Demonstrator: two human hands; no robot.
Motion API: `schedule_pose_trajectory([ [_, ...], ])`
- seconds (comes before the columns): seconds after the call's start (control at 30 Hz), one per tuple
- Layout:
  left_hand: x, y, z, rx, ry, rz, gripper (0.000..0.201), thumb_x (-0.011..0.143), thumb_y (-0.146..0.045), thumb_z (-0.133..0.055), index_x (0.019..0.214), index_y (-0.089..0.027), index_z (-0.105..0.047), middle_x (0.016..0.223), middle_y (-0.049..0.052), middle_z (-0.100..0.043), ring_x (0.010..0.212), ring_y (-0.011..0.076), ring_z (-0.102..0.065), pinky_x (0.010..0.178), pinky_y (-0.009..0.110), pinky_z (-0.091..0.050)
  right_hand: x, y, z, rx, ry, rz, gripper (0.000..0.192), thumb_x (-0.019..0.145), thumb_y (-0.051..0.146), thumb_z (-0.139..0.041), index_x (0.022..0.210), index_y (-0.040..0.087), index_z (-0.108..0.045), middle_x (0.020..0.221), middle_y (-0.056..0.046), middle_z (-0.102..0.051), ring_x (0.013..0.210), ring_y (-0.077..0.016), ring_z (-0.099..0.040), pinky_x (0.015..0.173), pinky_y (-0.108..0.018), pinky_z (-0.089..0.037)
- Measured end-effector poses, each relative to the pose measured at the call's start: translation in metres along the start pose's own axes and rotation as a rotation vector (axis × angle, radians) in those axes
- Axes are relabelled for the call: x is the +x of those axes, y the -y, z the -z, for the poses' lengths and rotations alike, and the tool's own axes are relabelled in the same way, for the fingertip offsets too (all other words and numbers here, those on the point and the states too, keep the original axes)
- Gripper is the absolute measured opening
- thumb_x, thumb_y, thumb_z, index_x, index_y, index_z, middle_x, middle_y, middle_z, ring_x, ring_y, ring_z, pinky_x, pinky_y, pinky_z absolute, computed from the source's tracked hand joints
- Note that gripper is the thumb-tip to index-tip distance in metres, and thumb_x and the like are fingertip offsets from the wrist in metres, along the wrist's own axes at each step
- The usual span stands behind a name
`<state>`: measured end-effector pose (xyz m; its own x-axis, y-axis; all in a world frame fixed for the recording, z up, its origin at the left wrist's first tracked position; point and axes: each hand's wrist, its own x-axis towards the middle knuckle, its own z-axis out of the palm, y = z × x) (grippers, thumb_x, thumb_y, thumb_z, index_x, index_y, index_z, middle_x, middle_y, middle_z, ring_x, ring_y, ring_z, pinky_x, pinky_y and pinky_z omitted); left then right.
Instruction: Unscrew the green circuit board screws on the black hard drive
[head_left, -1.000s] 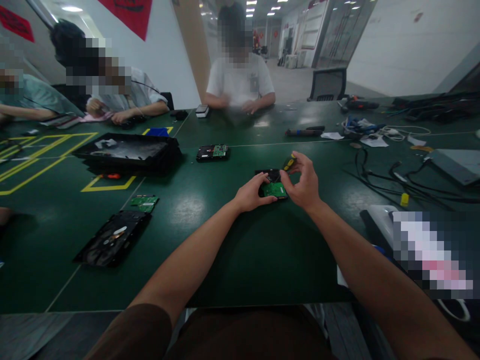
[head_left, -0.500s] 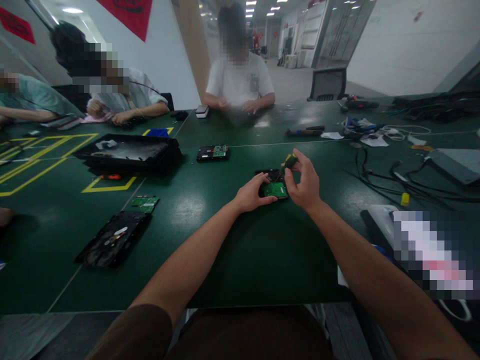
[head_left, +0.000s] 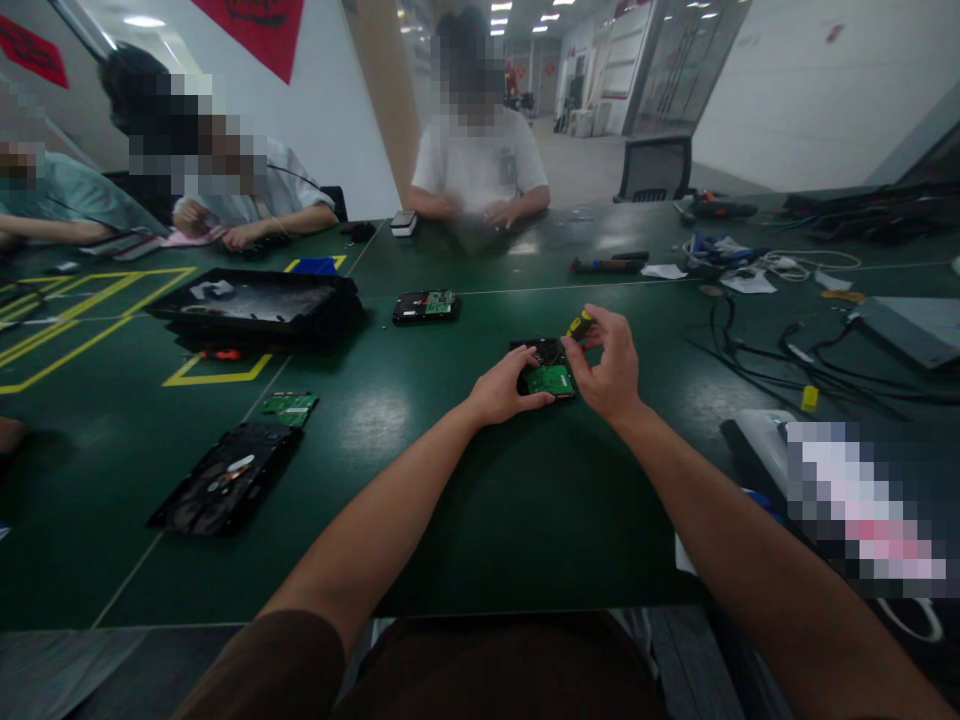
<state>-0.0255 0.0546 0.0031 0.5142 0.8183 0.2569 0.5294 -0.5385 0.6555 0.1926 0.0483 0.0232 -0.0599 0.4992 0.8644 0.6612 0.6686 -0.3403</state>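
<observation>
Two bare hands meet over a hard drive [head_left: 546, 375] lying circuit-board-up on the green table [head_left: 420, 470]. The left hand [head_left: 501, 390] grips the drive's near-left edge with curled fingers. The right hand [head_left: 609, 365] pinches a yellow-and-black screwdriver [head_left: 576, 326], tilted over the drive's far side.

From my seat the table [head_left: 465, 520] reads as a dark green mat with a soft sheen, catching pale ceiling glare in smooth patches. The hard drive [head_left: 546, 372] under my left hand [head_left: 501, 390] shows a glossy green circuit board on a black, dull metal-looking body. The screwdriver [head_left: 578, 324] pinched in my right hand [head_left: 609, 368] has a yellow-and-black plastic-looking handle. The tray [head_left: 255, 305] to the left looks like black plastic, slightly shiny inside.
</observation>
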Motion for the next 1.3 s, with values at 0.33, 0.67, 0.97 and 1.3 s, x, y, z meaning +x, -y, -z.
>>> schedule_pose_trajectory([
  [0.33,0.0002,0.0014,-0.0004,0.003,-0.005,-0.025,0.063,0.079,-0.055,-0.081,0.127,-0.023,-0.058,0.160,0.015,-0.048,0.155,0.0329,-0.039,0.122,0.053,-0.041,-0.0007,-0.0027,-0.0008,-0.002,-0.003,-0.002,0.060,0.097,0.035,-0.064,0.153,0.031,-0.042,0.135,-0.011,-0.061,0.100,-0.0270,-0.070,0.081,-0.046,-0.066],
  [0.67,0.0002,-0.0023,0.0007,-0.004,-0.008,-0.024,0.062,0.079,-0.053,-0.082,0.128,-0.023,-0.059,0.159,0.015,-0.049,0.154,0.0332,-0.040,0.123,0.053,-0.041,-0.0009,-0.0006,-0.0024,0.016,0.010,-0.045,0.059,0.098,0.038,-0.063,0.152,0.029,-0.043,0.134,-0.012,-0.063,0.095,-0.0258,-0.071,0.084,-0.048,-0.065],
  [0.97,0.0006,0.0005,0.0000,-0.015,-0.001,-0.013,0.063,0.077,-0.055,-0.083,0.127,-0.025,-0.059,0.161,0.014,-0.047,0.155,0.0338,-0.038,0.123,0.054,-0.039,-0.0002,-0.0023,-0.0033,0.030,-0.013,-0.041,0.056,0.100,0.034,-0.060,0.152,0.030,-0.042,0.135,-0.011,-0.061,0.095,-0.0234,-0.071,0.084,-0.045,-0.065],
  [1.3,-0.0001,-0.0024,0.0018,-0.009,0.006,0.006,0.062,0.078,-0.054,-0.083,0.128,-0.025,-0.059,0.162,0.013,-0.047,0.155,0.0341,-0.038,0.123,0.055,-0.040,0.0005,0.0012,-0.0007,0.004,0.004,-0.036,0.054,0.101,0.034,-0.057,0.152,0.029,-0.041,0.137,-0.012,-0.061,0.100,-0.0258,-0.072,0.088,-0.048,-0.064],
])
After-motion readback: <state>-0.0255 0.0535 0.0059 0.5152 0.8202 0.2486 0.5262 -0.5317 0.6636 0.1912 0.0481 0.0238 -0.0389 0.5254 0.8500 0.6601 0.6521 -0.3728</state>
